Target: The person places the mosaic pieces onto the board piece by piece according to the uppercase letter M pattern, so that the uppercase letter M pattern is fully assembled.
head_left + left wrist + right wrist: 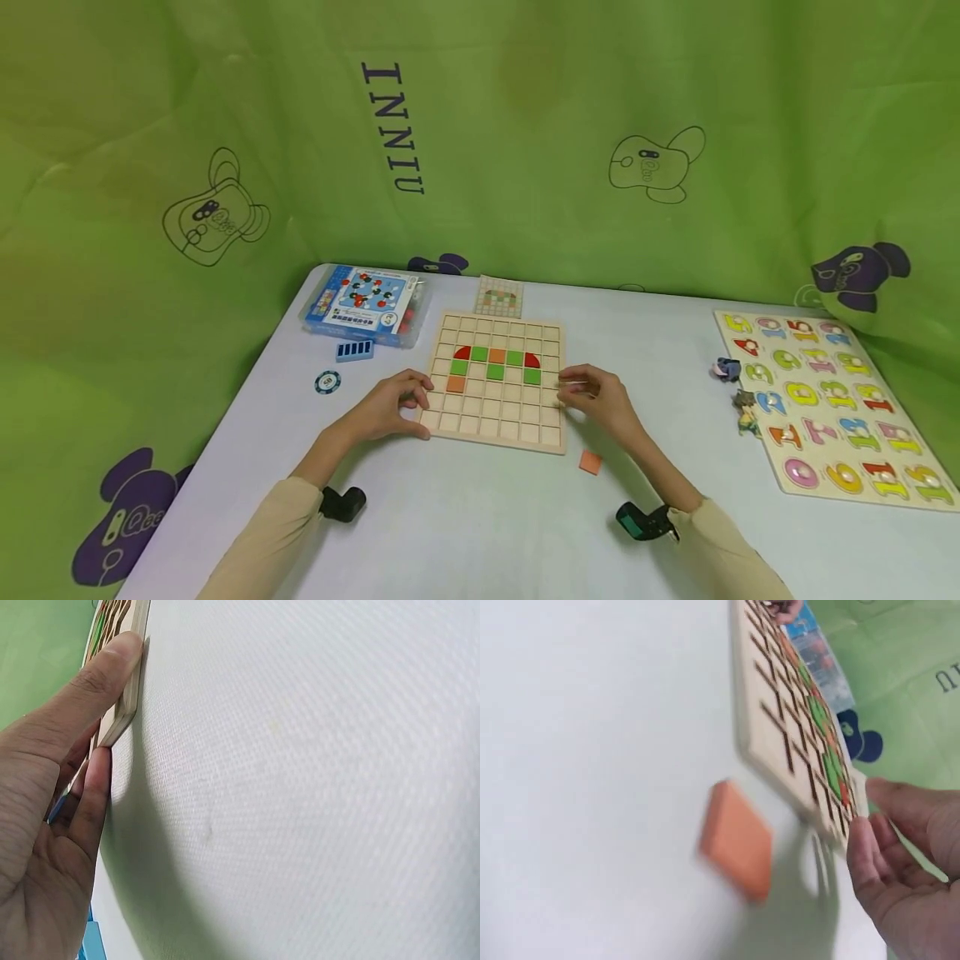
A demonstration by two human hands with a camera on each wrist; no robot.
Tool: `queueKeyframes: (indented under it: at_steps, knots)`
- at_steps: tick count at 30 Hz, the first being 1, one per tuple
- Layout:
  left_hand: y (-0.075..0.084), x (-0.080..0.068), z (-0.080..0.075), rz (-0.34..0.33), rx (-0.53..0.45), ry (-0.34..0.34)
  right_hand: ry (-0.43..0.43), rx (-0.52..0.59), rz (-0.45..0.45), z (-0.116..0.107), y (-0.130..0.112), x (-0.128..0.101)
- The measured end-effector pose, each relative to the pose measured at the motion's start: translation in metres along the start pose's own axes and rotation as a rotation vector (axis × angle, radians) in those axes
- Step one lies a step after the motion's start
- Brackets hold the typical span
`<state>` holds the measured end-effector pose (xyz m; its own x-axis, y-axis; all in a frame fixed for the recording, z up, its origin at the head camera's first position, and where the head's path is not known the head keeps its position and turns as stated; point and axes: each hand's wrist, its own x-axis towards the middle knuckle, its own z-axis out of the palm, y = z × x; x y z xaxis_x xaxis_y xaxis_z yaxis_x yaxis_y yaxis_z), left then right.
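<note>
A square wooden grid board [480,417] lies on the table, with red, green and orange tiles in some cells. My left hand [393,404] holds its left side, thumb [124,649] over the edge by the near corner and the other fingers along the side. Across from it, my right hand [596,396] is at the right edge, fingers loosely bent. Its fingertips [860,829] overlap that edge in the right wrist view, with a gap between thumb and fingers. A loose orange square tile [590,462] lies near the board's close right corner.
Behind the board is a pattern card [498,297]. At back left are a boxed molecule set [367,304], a blue slotted block [355,350] and a round chip [327,382]. Small figurines [746,412] stand beside a number puzzle [832,408] at right. Green cloth [525,208] hangs behind.
</note>
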<state>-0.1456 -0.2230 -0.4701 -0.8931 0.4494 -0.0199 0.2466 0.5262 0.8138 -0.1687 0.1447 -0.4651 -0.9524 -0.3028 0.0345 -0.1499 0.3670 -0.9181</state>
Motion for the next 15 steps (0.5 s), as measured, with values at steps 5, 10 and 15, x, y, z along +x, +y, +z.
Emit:
queueKeyframes:
  at_steps: [5,10,15]
  knots:
    - [0.001,0.000,0.000,-0.002,0.005,-0.003,-0.059,-0.067,0.018,-0.016,0.006,-0.038]
    - [0.005,0.000,0.001,0.000,0.007,-0.005,-0.021,-0.081,-0.105,-0.018,0.013,-0.075]
    - [-0.001,0.002,0.001,0.010,0.034,-0.002,0.098,-0.167,-0.199,-0.010,0.026,-0.096]
